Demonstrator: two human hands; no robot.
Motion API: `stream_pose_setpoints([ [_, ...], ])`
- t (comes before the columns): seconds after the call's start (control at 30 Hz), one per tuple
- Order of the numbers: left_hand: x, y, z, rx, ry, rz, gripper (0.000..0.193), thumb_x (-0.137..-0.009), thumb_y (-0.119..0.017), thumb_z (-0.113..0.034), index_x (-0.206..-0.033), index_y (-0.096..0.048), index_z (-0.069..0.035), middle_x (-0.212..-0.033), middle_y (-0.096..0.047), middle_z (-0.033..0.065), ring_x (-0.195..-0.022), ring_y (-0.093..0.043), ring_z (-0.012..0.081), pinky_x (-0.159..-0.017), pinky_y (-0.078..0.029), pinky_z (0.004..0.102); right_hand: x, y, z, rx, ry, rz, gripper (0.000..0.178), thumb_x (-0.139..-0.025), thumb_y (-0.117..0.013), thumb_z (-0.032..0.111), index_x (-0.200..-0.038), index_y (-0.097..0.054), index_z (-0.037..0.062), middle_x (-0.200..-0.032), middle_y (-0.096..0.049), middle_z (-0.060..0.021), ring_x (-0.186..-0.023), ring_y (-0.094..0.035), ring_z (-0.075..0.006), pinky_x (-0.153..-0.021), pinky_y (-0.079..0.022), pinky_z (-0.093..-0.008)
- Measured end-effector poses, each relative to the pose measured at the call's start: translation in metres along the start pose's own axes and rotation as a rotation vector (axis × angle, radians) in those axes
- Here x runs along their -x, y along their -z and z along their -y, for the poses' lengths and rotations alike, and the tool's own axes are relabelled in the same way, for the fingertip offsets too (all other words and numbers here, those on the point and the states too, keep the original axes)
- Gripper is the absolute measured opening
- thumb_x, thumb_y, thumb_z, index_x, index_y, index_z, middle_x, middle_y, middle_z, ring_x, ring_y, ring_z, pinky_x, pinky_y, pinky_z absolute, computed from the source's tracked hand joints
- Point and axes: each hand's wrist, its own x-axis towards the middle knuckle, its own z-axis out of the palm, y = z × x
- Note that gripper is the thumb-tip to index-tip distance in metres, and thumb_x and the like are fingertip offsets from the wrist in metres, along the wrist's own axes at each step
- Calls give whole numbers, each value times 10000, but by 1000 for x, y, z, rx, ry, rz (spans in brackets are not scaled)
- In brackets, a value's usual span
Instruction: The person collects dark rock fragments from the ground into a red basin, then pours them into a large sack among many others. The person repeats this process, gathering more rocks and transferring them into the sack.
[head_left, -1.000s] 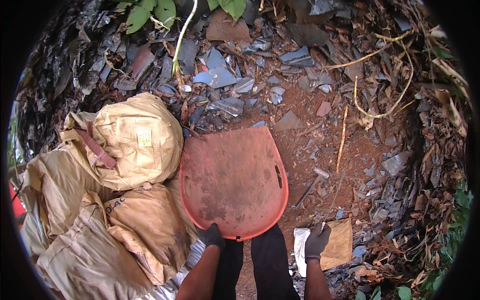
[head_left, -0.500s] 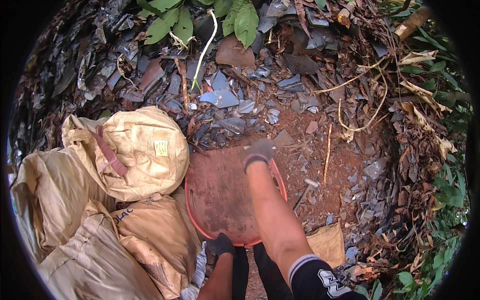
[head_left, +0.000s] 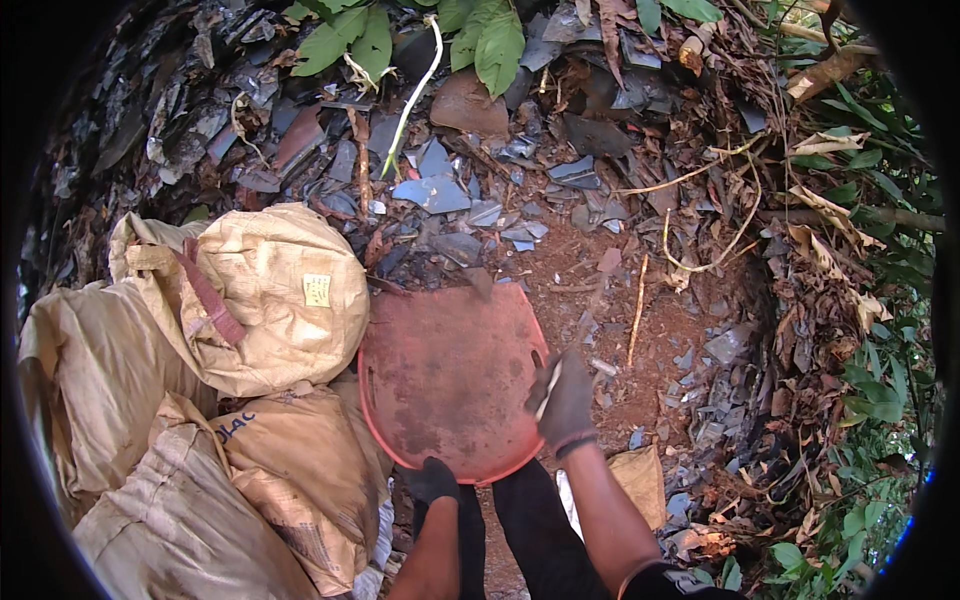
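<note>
Head view: the red tray [head_left: 450, 370] lies at the centre of the frame, in front of your legs [head_left: 535, 525]. Its face is faded and carries dark smudges. The upper edge is nearly straight; the lower end is rounded, with a brighter raised rim and a slot at each side. A blurred brown piece [head_left: 481, 284] shows at the upper edge.

Your gloved left hand [head_left: 432, 480] grips the lower rim, fingers closed on it; their tips are hidden. Your gloved right hand [head_left: 567, 400] overlaps the tray's right side, fingers curled around a thin pale stick [head_left: 546, 393]. Whether this hand touches the tray cannot be told.

Cream and tan sacks [head_left: 285, 300] fill the left and lower left of the frame. Grey shards [head_left: 434, 194] cover the upper part. A tan cloth [head_left: 640, 485] lies on red-brown soil [head_left: 655, 400] at lower right.
</note>
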Motion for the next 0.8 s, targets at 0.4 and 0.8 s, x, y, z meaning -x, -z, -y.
stream_pose_setpoints([
  [0.4,9,-24,-4,243,-73,74,670,-808,-591,-32,-1459,-452,36,-1394,-573,273,-1265,-588,411,-1077,-469,463,-288,-41,29,604,592,-720,322,-987,-475,329,-910,-562,28,-720,-608,-107,-560,-607,-278,-491,-515,-457],
  [0.8,32,-16,-12,197,-49,-47,706,-794,-602,-42,-1456,-391,82,-1385,-538,309,-1287,-549,438,-1093,-443,469,-128,-95,76,-87,174,94,221,-1004,-538,311,-851,-484,162,-624,-455,17,-510,-453,-126,-453,-400,-303],
])
